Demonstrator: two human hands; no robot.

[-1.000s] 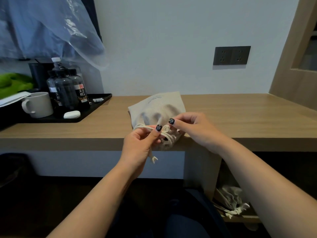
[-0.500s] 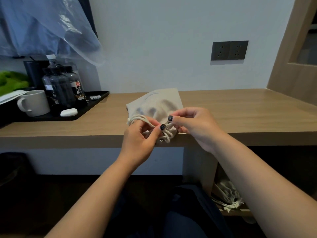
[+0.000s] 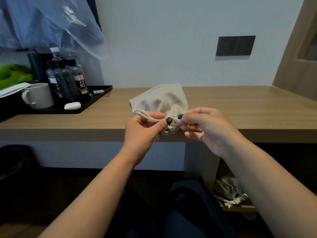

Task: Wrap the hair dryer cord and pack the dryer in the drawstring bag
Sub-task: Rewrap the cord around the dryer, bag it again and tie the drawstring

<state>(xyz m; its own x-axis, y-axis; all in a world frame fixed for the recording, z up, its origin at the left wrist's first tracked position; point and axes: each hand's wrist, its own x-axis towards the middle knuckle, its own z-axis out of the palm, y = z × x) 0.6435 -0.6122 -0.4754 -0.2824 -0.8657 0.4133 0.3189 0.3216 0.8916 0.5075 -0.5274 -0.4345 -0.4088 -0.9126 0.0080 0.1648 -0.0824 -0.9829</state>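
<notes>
Both hands meet at the gathered mouth of the drawstring bag [image 3: 161, 102], just over the front edge of the surface [image 3: 240, 109]. The left hand [image 3: 144, 127] pinches a loop of the pale cord [image 3: 142, 113] between thumb and fingers, the loop running out to its left. The right hand [image 3: 205, 126] pinches the same cord at the bag's neck, thumb tip almost touching the left thumb. The bag lies on its side on the surface with its closed end toward the wall, and it bulges as if full; the hair dryer itself cannot be seen, so it is presumably inside.

Judging by this, wrapping and packing are done and the step in hand is closing the bag: the mouth is already cinched, and the cord is being tightened or tied. The next move calls for drawing the two pinches apart, or passing the loop through to make a knot, while the bag stays braced on the surface so it does not slide off the edge.

Compared with half a second earlier, the hands have risen a little and spread slightly, and the cord now runs straighter and tauter between them. The bag has barely shifted.

Farther out, a black tray [image 3: 96, 107] carries a white mug [image 3: 38, 97] and dark bottles [image 3: 66, 79], and a socket plate [image 3: 235, 45] sits on the wall.
</notes>
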